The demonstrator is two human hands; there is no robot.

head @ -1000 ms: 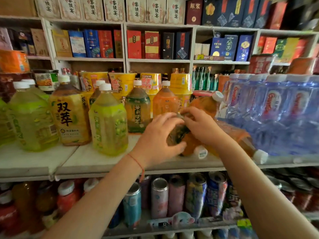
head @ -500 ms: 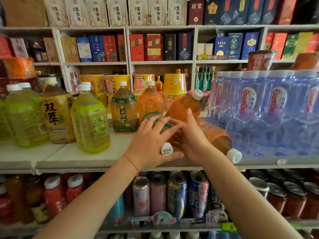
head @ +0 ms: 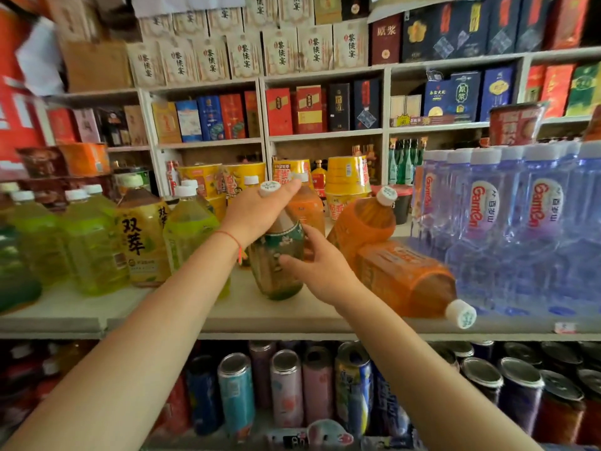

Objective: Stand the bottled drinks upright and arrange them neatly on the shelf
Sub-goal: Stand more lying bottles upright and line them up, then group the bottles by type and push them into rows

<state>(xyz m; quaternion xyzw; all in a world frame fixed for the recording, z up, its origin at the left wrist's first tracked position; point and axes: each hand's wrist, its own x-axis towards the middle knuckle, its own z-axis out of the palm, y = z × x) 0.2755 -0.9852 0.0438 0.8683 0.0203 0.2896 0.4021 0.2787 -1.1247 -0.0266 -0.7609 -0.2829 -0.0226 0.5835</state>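
Head view: our left hand (head: 260, 213) grip holds tea bottle (head: 278, 255) neck, right hand (head: 320, 268) grip steadies body. Risk: base slips on shelf (head: 227, 317), knocks leaning orange bottle (head: 364, 222).

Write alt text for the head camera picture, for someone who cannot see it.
Two bare hands raise a dark green tea bottle nearly upright on a shop shelf: the left hand grips its neck, the right hand its side. Two orange bottles lie toppled beside it.
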